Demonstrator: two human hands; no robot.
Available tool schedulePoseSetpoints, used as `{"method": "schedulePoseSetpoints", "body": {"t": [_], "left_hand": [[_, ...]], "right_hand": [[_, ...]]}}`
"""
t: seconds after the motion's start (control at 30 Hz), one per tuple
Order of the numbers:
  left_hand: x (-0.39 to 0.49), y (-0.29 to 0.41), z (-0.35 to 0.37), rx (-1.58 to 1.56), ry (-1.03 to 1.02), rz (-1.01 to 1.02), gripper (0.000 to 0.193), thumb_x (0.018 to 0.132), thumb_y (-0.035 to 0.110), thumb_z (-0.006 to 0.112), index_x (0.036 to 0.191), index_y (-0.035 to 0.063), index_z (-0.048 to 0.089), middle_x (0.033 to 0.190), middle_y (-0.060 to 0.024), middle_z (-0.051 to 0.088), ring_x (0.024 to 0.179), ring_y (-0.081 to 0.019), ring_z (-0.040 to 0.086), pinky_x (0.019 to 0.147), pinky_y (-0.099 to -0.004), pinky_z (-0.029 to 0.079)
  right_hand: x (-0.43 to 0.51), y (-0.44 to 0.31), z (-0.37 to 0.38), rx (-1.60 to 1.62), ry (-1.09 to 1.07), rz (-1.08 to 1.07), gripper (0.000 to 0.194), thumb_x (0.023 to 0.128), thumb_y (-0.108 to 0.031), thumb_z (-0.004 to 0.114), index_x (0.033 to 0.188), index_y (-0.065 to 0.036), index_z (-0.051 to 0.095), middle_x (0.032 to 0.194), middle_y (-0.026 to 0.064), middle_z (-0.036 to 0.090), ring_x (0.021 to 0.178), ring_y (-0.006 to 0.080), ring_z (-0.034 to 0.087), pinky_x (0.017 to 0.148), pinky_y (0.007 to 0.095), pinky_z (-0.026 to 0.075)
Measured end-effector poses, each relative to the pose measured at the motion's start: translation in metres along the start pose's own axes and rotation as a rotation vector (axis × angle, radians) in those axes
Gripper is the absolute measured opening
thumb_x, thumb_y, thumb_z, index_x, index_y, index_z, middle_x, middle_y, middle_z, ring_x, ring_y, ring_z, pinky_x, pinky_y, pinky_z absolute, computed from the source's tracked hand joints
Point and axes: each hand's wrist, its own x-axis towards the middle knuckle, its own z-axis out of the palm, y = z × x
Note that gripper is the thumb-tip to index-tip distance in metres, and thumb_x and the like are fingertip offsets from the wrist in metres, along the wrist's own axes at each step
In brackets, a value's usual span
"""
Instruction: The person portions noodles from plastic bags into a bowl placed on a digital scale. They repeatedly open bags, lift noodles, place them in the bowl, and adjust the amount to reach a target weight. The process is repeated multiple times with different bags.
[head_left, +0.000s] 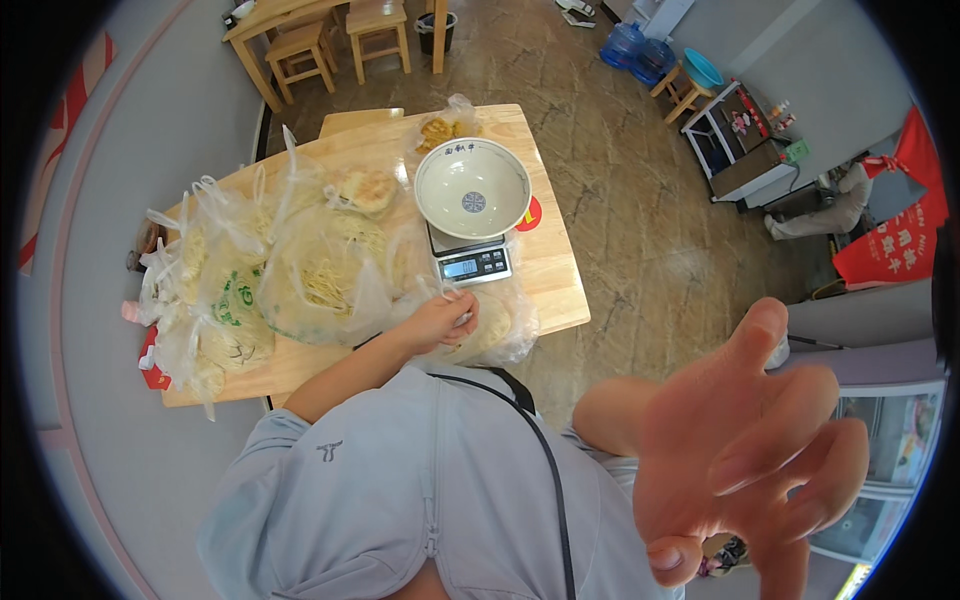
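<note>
My left hand (444, 321) is closed on the gathered top of a clear plastic bag (487, 330) holding pale, round flat breads at the table's front edge. My right hand (742, 442) is raised close to the camera, fingers spread, with nothing in it. Just beyond my left hand is a digital kitchen scale (474, 264) with a lit display. An empty white ceramic bowl (474, 191) with writing inside its rim rests on the scale. Left of it, an open plastic bag (330, 281) shows thin yellow noodles.
Several tied noodle bags (232, 300) crowd the left of the wooden table (555, 277). A bagged bread (364, 189) and a bag of yellowish-brown food (439, 133) lie farther back. Stools (300, 52) stand beyond. Someone's leg (825, 206) shows beside a red apron (900, 232) at right.
</note>
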Motion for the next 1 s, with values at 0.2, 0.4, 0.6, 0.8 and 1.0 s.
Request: {"method": "schedulePoseSetpoints", "body": {"t": [0.2,0.4,0.6,0.8,1.0], "left_hand": [[0.0,-0.001,-0.009,0.01,-0.041,-0.002,0.029,0.097,0.033,0.035,0.087,0.01,0.047,0.06,-0.0009,0.043,0.045,-0.0061,0.027,0.038,-0.0213,0.02],[-0.005,0.01,-0.001,-0.053,-0.022,-0.049,0.029,0.098,0.033,0.034,0.093,0.0082,0.048,0.06,-0.001,0.042,0.043,-0.0066,0.025,0.037,-0.0213,0.019],[-0.006,0.021,0.006,-0.158,0.051,-0.117,0.029,0.097,0.031,0.033,0.097,0.0078,0.05,0.065,-0.0012,0.045,0.048,-0.007,0.03,0.038,-0.0202,0.02],[0.01,0.004,-0.004,-0.207,0.126,-0.115,0.035,0.097,0.036,0.033,0.097,0.0081,0.054,0.074,0.0005,0.049,0.05,-0.0073,0.034,0.037,-0.0194,0.022],[0.013,-0.007,-0.005,0.027,0.127,-0.01,0.038,0.098,0.036,0.029,0.099,0.009,0.055,0.062,-0.001,0.048,0.044,-0.009,0.035,0.037,-0.0228,0.027]], "right_hand": [[0.001,-0.02,0.024,-0.214,0.054,0.183,0.054,0.079,-0.004,0.056,0.116,-0.043,0.052,0.11,-0.002,0.04,0.095,0.0196,0.044,0.096,0.0588,0.03],[-0.011,0.028,0.035,-0.161,0.223,0.119,0.027,0.071,-0.023,0.065,0.096,-0.03,0.058,0.096,-0.0017,0.04,0.085,0.0183,0.043,0.09,0.0517,0.033],[-0.126,0.109,0.055,-0.579,-0.42,1.384,0.028,0.072,-0.033,0.068,0.076,-0.006,0.063,0.063,0.0067,0.059,0.062,0.0242,0.059,0.059,0.0326,0.045],[-0.196,0.12,0.075,-0.399,-0.464,1.593,0.042,0.08,-0.048,0.057,0.087,-0.008,0.065,0.073,0.0102,0.065,0.07,0.0265,0.063,0.06,0.0364,0.047],[-0.235,0.126,0.081,-0.388,-0.505,1.448,0.03,0.082,-0.036,0.056,0.086,-0.007,0.064,0.069,0.0123,0.061,0.065,0.0282,0.06,0.056,0.0381,0.044]]}}
